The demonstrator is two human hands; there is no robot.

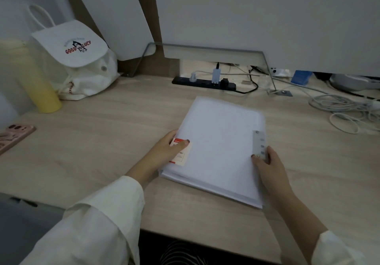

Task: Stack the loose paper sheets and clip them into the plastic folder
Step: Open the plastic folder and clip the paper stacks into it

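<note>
The bench (102,141) is a light wood-grain surface that carries all items. The plastic folder (220,141) lies flat at the centre of the bench, turned slightly so that its far corner points away to the left. It is translucent white. The paper sheets (205,184) sit stacked inside it, and their layered edges show along the near side.

A white canvas bag (78,63) with red lettering stands at the far left against the wall. A yellow bottle (39,85) stands just beside it, to the left. Loose white cables (345,108) lie coiled at the far right. A black power strip (203,82) with plugs lies along the back edge, well apart from the folder.

The left hand (166,147) holds the folder's left edge. Its grip is closed on the folder, with the thumb on top and the fingers under the edge. The right hand (267,164) holds the right edge. Its grip is also closed on the folder, thumb on top and fingers round the side.

A pink phone (14,136) lies at the left edge of the bench. A red-and-white label (181,157) sits under the left thumb. A grey clip strip (259,143) runs along the right edge, touching the right thumb.
</note>
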